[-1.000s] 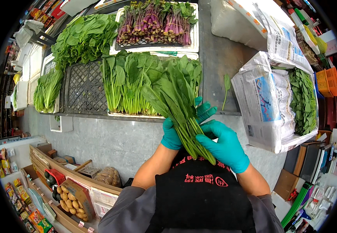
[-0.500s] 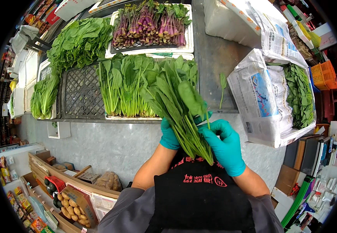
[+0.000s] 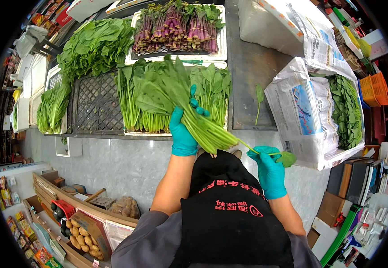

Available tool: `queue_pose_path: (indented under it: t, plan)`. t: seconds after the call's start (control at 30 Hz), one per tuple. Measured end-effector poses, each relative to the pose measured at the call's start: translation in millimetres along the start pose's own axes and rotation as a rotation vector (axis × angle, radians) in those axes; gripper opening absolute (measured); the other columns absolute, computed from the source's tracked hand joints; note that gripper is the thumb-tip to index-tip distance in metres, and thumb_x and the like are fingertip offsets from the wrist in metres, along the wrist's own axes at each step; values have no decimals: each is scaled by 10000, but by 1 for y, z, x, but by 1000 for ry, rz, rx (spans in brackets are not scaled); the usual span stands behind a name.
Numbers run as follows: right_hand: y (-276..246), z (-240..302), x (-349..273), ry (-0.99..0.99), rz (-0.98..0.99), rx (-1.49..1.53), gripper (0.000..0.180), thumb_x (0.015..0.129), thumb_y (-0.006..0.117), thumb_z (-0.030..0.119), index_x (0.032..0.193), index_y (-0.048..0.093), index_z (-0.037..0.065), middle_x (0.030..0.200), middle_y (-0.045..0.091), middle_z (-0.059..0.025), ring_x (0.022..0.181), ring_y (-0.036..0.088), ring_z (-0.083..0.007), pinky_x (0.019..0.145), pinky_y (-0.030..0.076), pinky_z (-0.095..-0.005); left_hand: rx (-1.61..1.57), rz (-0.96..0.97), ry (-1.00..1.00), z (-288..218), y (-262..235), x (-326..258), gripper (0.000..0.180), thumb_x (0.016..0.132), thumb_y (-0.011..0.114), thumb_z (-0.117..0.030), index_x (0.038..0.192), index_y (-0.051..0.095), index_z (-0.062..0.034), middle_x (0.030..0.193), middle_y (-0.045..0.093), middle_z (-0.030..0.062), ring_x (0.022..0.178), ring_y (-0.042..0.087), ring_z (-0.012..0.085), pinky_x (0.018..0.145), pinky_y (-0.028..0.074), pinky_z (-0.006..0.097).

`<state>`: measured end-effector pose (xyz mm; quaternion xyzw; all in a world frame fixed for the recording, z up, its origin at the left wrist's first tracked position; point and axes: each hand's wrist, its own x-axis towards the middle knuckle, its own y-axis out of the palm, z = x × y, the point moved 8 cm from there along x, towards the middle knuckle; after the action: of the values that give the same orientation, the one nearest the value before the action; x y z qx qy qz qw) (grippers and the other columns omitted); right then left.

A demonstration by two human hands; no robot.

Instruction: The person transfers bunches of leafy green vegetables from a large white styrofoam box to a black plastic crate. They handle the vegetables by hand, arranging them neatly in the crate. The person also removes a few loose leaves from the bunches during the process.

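Note:
My left hand [image 3: 185,129], in a teal glove, supports a bunch of spinach [image 3: 207,134], its leaves to the upper left and cut stems toward me. The thumb lies against the stems, while some fingers stick up behind them. To the right, my right hand [image 3: 269,169], gloved alike, pinches a single spinach stalk [image 3: 248,146] whose leaf [image 3: 286,159] pokes out past the fingers. That stalk's far end meets the bunch's stem ends. Behind the bunch, upright spinach [image 3: 211,89] stands in rows in a white foam tray.
Purple-stemmed greens [image 3: 176,31] fill a tray farther back. A black mesh crate [image 3: 96,105] and leafy greens [image 3: 95,47] are at left. One loose leaf [image 3: 259,96] lies on the dark table [image 3: 247,67]. A newspaper-lined box [image 3: 292,116] of greens stands at right.
The bunch has swung left and tilted further over in my left hand. My right hand has drawn away to the right and down, with one stalk pinched in its fingers.

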<state>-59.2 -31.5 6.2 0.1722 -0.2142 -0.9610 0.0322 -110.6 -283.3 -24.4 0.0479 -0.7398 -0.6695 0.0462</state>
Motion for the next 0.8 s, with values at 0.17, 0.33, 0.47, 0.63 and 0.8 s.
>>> queue_pose_path:
  t: [0.17, 0.33, 0.47, 0.63, 0.8]
  plan:
    - [-4, 2, -2, -109, 14, -153, 80, 895, 590, 29, 975, 587, 34, 1045, 621, -138, 942, 628, -261, 905, 495, -422, 110, -146, 103, -9, -13, 6, 590, 945, 520, -302, 1409, 360, 26, 1021, 650, 32, 845, 628, 191, 828, 521, 383]
    - [-19, 12, -4, -211, -29, -441, 84, 882, 613, 10, 962, 611, 38, 996, 637, -120, 917, 628, -217, 880, 492, -351, 142, -226, 219, -37, -28, 3, 558, 944, 520, -309, 1391, 406, 5, 1051, 657, 56, 881, 636, 205, 838, 530, 414]
    - [-54, 26, 55, -255, 9, -1146, 195, 902, 636, 138, 1024, 605, -12, 959, 658, -115, 896, 621, -201, 845, 480, -314, 137, -236, 173, -40, -27, -1, 506, 934, 548, -287, 1352, 463, -15, 1110, 644, 105, 932, 634, 246, 878, 524, 446]
    - [-57, 51, 82, -230, -176, -1124, 788, 801, 757, 293, 1404, 365, -29, 1279, 529, -214, 1131, 544, -287, 953, 438, -374, 4, -304, 1, -1, -9, -6, 437, 913, 597, -273, 1263, 535, -20, 1172, 618, 157, 1064, 603, 294, 930, 498, 468]
    - [117, 39, 18, -568, 412, -1406, 1194, 637, 855, 320, 1493, 96, -20, 1454, 333, -261, 1283, 440, -365, 1037, 389, -426, 17, -314, -194, 53, -1, -13, 426, 911, 615, -253, 1269, 537, -36, 1200, 616, 129, 1082, 600, 287, 956, 482, 447]
